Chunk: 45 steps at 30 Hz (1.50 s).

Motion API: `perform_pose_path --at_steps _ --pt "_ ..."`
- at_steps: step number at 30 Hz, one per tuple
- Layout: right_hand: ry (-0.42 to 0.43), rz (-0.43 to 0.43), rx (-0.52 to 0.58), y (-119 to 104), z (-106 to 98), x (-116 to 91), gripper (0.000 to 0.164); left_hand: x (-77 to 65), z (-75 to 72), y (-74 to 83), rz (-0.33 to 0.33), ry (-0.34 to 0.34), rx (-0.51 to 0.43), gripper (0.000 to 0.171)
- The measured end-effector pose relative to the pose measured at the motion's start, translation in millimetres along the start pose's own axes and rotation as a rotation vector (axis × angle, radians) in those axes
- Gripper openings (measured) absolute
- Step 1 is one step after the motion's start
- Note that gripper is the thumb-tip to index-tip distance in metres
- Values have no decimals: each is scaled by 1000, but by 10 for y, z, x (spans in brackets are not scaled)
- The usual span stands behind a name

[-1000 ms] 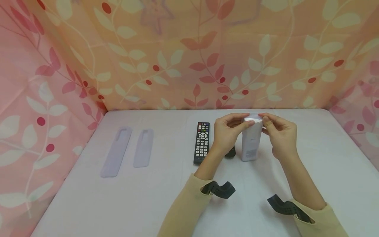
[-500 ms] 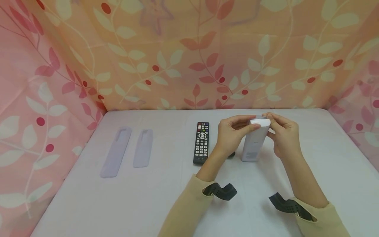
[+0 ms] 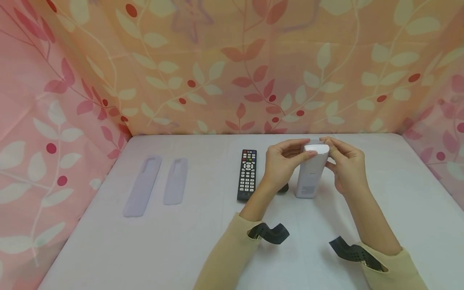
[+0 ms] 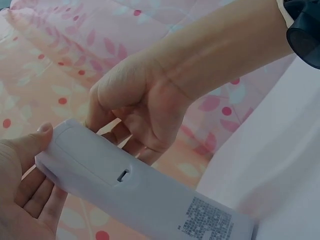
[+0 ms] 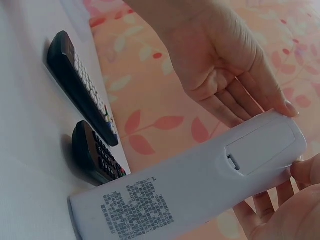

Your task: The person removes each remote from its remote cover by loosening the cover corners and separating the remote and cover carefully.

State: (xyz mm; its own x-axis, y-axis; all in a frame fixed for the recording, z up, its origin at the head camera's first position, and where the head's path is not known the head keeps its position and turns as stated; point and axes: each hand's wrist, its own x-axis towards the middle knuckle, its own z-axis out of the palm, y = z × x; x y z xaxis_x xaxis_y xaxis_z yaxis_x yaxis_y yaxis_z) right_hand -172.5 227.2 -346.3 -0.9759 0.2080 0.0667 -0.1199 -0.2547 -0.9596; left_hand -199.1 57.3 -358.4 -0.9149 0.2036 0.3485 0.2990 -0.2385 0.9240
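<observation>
A white remote control stands on end on the table, its back with the battery lid and latch facing the wearer. A pale lavender, see-through sleeve shows behind its upper end; how far it wraps the remote is hard to tell. My left hand grips the left of that end, thumb on the back face. On the other side, my right hand pinches near the top edge with thumb and fingers. The left wrist view shows the latch and the printed label on the remote's back.
A black remote lies left of my left hand. A second, smaller black remote is mostly hidden behind that arm in the head view. Two flat lavender sleeves lie at the left. Patterned cloth walls the table's back and sides.
The remote's upper end has tilted to the right, and its white end face now shows where lavender film lay across it. My left hand has shifted slightly right with it.
</observation>
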Motion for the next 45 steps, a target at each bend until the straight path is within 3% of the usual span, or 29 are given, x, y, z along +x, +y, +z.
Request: perform_pose_path --at_steps 10,19,25,35,45 --pt "-42 -14 -63 -3 -37 16 20 -10 -50 -21 -21 0 47 39" --pt "-153 -60 -54 -20 -109 35 22 1 -94 -47 -68 2 99 42" --pt "-215 -58 -50 -28 -161 64 26 35 -163 -54 -105 -50 95 48" --pt "-239 -16 -104 -36 -264 95 27 57 -236 -96 -182 -130 109 56" --pt "-360 6 -146 -34 -359 139 33 68 -281 -183 -155 -105 166 33"
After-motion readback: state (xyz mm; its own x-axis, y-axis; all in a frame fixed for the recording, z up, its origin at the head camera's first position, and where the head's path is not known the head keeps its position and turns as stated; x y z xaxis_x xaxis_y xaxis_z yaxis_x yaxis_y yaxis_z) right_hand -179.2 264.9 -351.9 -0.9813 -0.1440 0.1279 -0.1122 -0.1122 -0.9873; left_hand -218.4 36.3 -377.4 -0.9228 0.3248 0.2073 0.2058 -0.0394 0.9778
